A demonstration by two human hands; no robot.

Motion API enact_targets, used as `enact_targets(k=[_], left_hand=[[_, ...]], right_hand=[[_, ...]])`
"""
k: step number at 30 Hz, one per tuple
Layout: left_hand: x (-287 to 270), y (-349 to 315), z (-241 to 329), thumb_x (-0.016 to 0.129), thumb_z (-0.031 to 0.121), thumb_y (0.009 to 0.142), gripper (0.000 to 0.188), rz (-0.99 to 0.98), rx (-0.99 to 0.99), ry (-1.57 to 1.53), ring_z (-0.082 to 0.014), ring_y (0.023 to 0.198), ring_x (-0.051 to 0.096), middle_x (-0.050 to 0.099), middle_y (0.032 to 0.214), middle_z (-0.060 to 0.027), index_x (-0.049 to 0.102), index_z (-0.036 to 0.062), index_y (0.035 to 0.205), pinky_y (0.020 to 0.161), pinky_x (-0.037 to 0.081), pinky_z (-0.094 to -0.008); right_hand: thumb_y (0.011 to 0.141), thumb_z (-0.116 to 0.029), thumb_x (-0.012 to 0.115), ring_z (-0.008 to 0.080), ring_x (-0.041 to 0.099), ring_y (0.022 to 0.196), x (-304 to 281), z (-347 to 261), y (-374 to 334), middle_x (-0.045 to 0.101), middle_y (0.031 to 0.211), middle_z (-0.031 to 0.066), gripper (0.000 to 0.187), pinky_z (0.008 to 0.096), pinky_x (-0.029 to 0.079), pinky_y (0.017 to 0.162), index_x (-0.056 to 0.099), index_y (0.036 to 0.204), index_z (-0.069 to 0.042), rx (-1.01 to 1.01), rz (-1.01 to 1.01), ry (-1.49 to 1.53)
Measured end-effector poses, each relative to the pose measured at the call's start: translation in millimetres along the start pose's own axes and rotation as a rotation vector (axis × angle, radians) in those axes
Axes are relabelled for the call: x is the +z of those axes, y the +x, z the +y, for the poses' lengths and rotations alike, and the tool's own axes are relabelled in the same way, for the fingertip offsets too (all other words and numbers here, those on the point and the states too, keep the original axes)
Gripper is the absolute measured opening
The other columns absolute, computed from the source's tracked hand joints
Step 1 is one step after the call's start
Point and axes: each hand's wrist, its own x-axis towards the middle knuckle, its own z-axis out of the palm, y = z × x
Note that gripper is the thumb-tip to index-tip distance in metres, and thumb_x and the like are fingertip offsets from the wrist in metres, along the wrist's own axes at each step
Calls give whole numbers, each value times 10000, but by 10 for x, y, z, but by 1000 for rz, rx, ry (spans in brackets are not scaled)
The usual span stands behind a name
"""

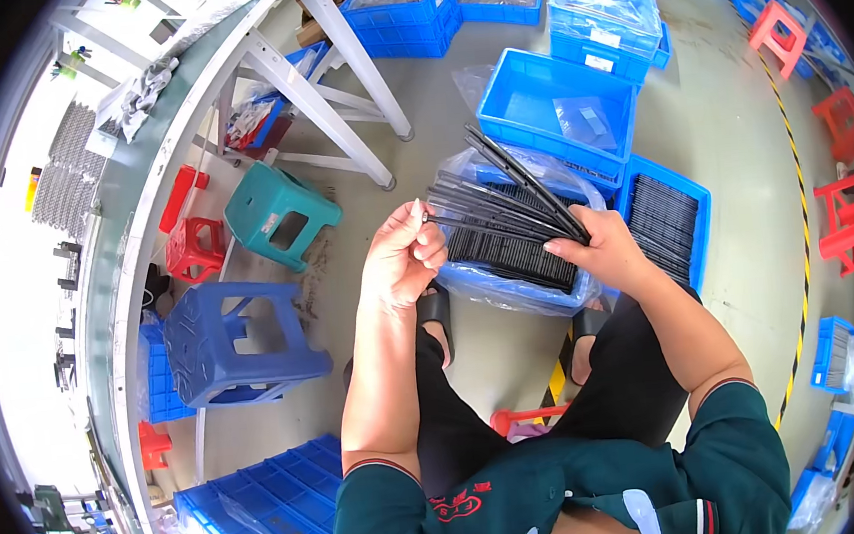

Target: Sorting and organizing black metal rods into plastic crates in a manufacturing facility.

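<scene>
My right hand is closed round the lower ends of several thin black rods, which fan out up and to the left. At the tip of one rod, my left hand pinches with thumb and forefinger, its other fingers curled in. Exactly what sits in that pinch is too small to make out beyond the rod's end. Below the rods stands a blue crate lined with clear plastic, holding many similar black rods in rows.
Right of the lined crate is a blue crate of black rods; behind it, a blue crate holds a clear bag. Teal and blue stools stand at left beside a long workbench. Red stools line the right.
</scene>
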Motion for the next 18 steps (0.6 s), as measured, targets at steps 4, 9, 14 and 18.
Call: enact_targets(k=[4, 9, 14, 18], left_hand=[[114, -10, -45, 572, 180, 895, 182, 154, 228, 376, -87, 548, 430, 533, 660, -23, 597, 3, 928, 508, 360, -217], [161, -49, -36, 609, 70, 854, 131, 193, 315, 726, -116, 632, 552, 619, 761, -69, 615, -23, 946, 593, 457, -243], [100, -97, 25, 647, 70, 824, 171, 162, 192, 703, -123, 665, 587, 637, 764, -83, 613, -39, 951, 621, 475, -244], [48, -152, 174, 643, 75, 826, 153, 230, 285, 783, -140, 658, 606, 660, 774, -106, 624, -34, 932, 641, 483, -244]], right_hand=[[779, -279, 700, 271, 587, 611, 21, 29, -7, 599, 674, 164, 323, 333, 453, 581, 566, 862, 3, -4, 39, 36], [787, -236, 693, 167, 560, 590, 51, 136, -15, 593, 649, 97, 293, 296, 449, 572, 580, 904, 7, 70, 15, 87], [791, -185, 690, 76, 525, 570, 60, 86, -63, 572, 616, 30, 244, 251, 443, 560, 581, 897, 5, 109, -44, 77], [793, -174, 687, 74, 519, 560, 15, 39, -107, 567, 608, 33, 216, 250, 442, 553, 573, 856, -2, 125, -58, 97]])
